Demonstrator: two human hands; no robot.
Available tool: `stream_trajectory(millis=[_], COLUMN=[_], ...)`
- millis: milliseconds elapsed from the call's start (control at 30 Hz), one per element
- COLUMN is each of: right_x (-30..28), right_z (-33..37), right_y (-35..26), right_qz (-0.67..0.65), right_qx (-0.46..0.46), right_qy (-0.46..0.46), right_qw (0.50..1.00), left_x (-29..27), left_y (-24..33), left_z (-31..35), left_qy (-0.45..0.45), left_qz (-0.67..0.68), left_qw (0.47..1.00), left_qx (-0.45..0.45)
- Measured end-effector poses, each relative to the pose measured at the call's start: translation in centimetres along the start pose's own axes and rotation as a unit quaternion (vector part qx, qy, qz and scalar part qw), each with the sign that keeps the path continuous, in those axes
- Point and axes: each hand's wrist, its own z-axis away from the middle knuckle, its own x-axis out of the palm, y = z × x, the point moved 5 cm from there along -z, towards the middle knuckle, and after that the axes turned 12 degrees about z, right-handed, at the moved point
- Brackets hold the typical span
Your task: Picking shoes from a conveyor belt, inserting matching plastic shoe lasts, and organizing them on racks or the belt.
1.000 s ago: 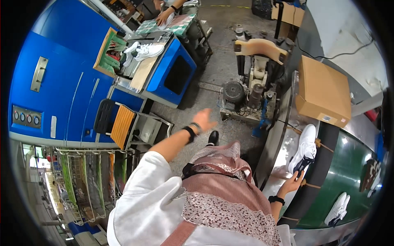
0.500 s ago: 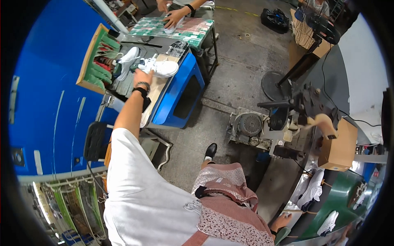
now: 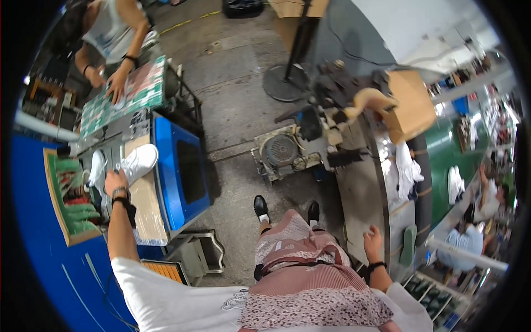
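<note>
My left hand point(image 3: 116, 181) is closed at the ankle end of a white sneaker point(image 3: 141, 161), whose toe points away to the right over the machine's tan top. A second white sneaker point(image 3: 97, 167) stands just left of that hand. At my right side, my right hand point(image 3: 373, 244) hangs in the air with nothing in it, its fingers loosely apart. The nearest thing to it is a green insole-shaped piece point(image 3: 408, 246) lying on the grey ledge by the conveyor.
A wooden-edged rack point(image 3: 55, 202) of green and red pieces borders the blue machine point(image 3: 168, 177). Ahead, a co-worker point(image 3: 119, 33) works at a patterned table point(image 3: 146, 88). A motor point(image 3: 281, 150), cardboard box point(image 3: 412, 105) and green conveyor point(image 3: 440, 166) with white shoes occupy the right.
My view has swung right, and more of the conveyor shows. My left hand remains on the sneaker. The right hand has risen clear of the green piece it was beside.
</note>
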Motion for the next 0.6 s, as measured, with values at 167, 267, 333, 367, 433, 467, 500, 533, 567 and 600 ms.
stream_trajectory(millis=[167,267,333,367,433,467,500,533,567,600], right_x=[4.5,4.7,5.8,5.8,3.2,2.1,0.7,-2.6,-5.0,-4.9], right_z=[-3.4,-3.0,-2.6,-2.0,-0.1,0.0,0.0,0.7,0.2,-1.6], right_y=[-4.7,-13.2,-16.2,-17.7,-20.5,-20.4,-20.2,-20.0,-20.2,-18.0], right_qz=[-0.262,-0.392,-0.514,-0.569,-0.598,-0.6,-0.599,-0.578,-0.662,-0.669], right_qx=[0.01,0.062,0.043,0.027,0.015,0.01,0.001,0.007,-0.038,-0.043], right_qy=[-0.074,-0.282,-0.414,-0.481,-0.567,-0.56,-0.558,-0.567,-0.527,-0.512], right_qw=[0.962,0.873,0.75,0.666,0.566,0.57,0.574,0.587,0.532,0.536], left_x=[-4.8,-7.3,-9.7,-11.2,-13.7,-15.0,-16.2,-16.4,-16.1,-15.5], left_y=[9.7,15.9,22.3,25.5,30.9,33.8,36.2,37.2,38.7,39.7], left_z=[12.9,21.3,28.9,32.9,40.5,44.0,47.3,49.9,52.5,54.8], left_qy=[-0.011,-0.022,-0.098,-0.135,-0.17,-0.199,-0.223,-0.245,-0.273,-0.289], left_qz=[0.0,0.164,0.291,0.351,0.409,0.436,0.462,0.466,0.474,0.498], left_qw=[0.996,0.96,0.906,0.869,0.811,0.772,0.733,0.716,0.689,0.679], left_qx=[0.086,0.225,0.293,0.321,0.383,0.418,0.447,0.458,0.475,0.455])
